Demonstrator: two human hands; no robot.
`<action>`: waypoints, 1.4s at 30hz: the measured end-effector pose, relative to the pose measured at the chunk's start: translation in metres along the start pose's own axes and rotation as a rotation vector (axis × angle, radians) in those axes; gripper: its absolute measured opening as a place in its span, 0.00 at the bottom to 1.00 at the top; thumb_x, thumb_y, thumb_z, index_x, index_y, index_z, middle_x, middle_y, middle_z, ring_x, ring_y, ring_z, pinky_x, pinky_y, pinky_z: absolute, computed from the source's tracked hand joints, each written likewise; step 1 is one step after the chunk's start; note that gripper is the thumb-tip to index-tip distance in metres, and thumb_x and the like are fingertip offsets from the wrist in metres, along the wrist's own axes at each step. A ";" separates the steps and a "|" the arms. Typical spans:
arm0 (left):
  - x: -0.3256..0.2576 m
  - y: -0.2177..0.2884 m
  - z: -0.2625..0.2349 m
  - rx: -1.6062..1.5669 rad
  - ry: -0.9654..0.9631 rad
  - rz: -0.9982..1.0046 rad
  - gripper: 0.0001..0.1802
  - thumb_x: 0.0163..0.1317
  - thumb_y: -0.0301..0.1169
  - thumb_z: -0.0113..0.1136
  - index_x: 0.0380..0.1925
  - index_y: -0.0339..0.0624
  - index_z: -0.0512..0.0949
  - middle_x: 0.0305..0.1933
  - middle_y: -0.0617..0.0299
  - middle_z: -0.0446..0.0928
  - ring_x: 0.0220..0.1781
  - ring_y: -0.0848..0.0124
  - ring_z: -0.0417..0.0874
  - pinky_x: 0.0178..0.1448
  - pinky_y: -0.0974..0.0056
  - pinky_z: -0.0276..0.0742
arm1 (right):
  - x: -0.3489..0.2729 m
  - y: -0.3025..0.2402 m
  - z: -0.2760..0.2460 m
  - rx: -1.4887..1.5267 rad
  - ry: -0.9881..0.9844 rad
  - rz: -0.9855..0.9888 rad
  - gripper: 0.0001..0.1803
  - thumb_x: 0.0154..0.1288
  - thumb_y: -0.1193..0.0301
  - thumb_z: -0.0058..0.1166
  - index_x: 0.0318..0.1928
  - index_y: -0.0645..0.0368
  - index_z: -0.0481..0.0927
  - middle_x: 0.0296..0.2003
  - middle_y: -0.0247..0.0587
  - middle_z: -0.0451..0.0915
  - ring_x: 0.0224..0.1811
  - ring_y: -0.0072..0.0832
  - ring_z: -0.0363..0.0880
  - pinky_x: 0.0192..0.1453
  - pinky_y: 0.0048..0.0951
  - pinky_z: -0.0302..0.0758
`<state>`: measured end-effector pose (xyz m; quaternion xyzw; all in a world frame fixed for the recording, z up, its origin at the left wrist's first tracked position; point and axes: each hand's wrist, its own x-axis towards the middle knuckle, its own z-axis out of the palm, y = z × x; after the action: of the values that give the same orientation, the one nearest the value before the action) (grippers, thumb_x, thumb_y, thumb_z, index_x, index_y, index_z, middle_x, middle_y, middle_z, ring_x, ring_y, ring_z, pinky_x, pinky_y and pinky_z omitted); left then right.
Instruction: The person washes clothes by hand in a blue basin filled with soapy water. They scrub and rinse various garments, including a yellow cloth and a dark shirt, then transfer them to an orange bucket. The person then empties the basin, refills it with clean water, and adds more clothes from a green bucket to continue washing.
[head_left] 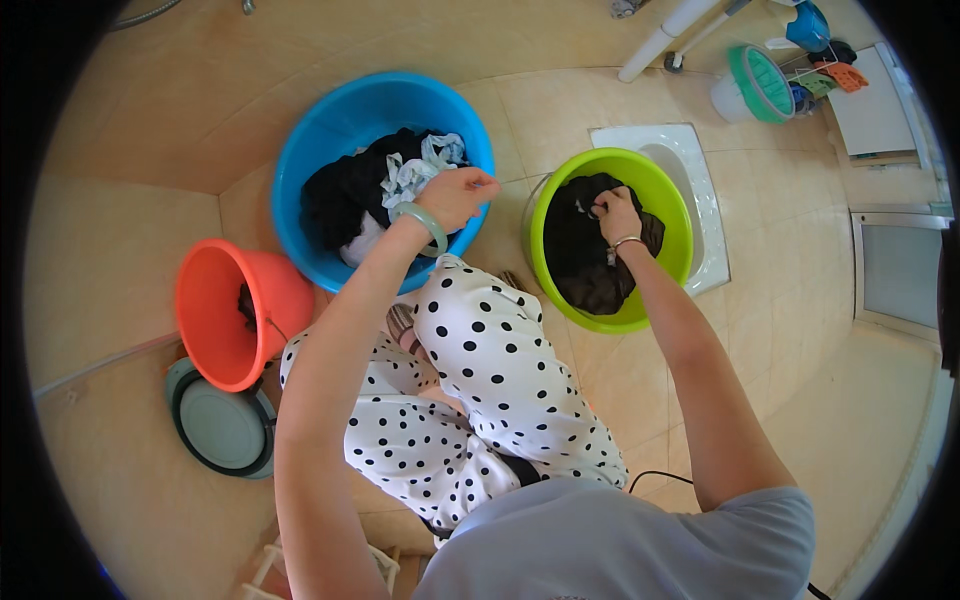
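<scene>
A green bucket [684, 235] on the right holds dark clothes [590, 265]. My right hand [619, 214] reaches into it, fingers closed on a piece of the dark clothing. A big blue basin [290, 150] stands to the left, heaped with black clothes [345, 195] and a white-and-pale-blue patterned cloth [405, 175]. Over that basin's right rim is my left hand [458, 197], its fingers loosely bent and slightly apart. Nothing shows in them. A pale green bangle [422, 222] circles my left wrist.
An orange bucket [290, 290] with something dark inside sits at the left, beside a grey collapsible basin [222, 425]. A white squat-toilet pan [705, 200] lies behind the green bucket. Farther right are a green-rimmed bin [755, 90] and a white cabinet [878, 105].
</scene>
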<state>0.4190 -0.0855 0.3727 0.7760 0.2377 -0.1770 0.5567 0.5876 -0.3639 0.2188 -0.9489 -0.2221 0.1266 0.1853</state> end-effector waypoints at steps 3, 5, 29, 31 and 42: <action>0.001 -0.005 -0.001 -0.016 -0.035 -0.015 0.18 0.63 0.43 0.55 0.48 0.45 0.77 0.43 0.64 0.79 0.41 0.74 0.79 0.39 0.70 0.77 | 0.001 0.002 -0.023 0.448 0.057 0.007 0.09 0.58 0.68 0.60 0.38 0.57 0.79 0.38 0.36 0.77 0.37 0.30 0.78 0.42 0.32 0.75; 0.005 -0.008 0.003 -0.015 -0.059 -0.007 0.19 0.61 0.42 0.57 0.49 0.45 0.76 0.44 0.63 0.78 0.41 0.74 0.79 0.39 0.70 0.77 | -0.012 -0.010 -0.061 0.780 0.003 0.082 0.09 0.59 0.70 0.59 0.38 0.61 0.78 0.33 0.34 0.78 0.35 0.24 0.77 0.41 0.26 0.75; -0.044 -0.001 -0.088 -0.754 0.497 0.174 0.23 0.56 0.18 0.53 0.53 0.46 0.70 0.49 0.53 0.74 0.45 0.59 0.80 0.39 0.56 0.85 | 0.020 -0.194 -0.144 1.177 0.050 -0.207 0.11 0.65 0.68 0.53 0.41 0.65 0.73 0.31 0.39 0.77 0.27 0.23 0.78 0.35 0.23 0.78; -0.046 -0.007 -0.097 -1.032 0.593 0.115 0.23 0.57 0.19 0.55 0.53 0.45 0.67 0.51 0.51 0.71 0.48 0.52 0.78 0.39 0.49 0.85 | 0.023 -0.208 -0.109 1.195 -0.082 -0.174 0.13 0.65 0.68 0.54 0.44 0.66 0.74 0.37 0.41 0.79 0.33 0.25 0.80 0.39 0.25 0.79; 0.000 -0.041 -0.081 -1.079 0.417 0.105 0.35 0.62 0.25 0.55 0.68 0.49 0.53 0.70 0.48 0.49 0.70 0.45 0.52 0.62 0.43 0.70 | 0.041 -0.150 -0.093 0.782 -0.289 -0.144 0.11 0.61 0.66 0.55 0.37 0.62 0.82 0.29 0.34 0.82 0.29 0.19 0.78 0.32 0.21 0.74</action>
<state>0.3966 0.0024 0.3663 0.4118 0.3603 0.1535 0.8228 0.5976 -0.2477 0.3573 -0.7616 -0.2466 0.3201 0.5067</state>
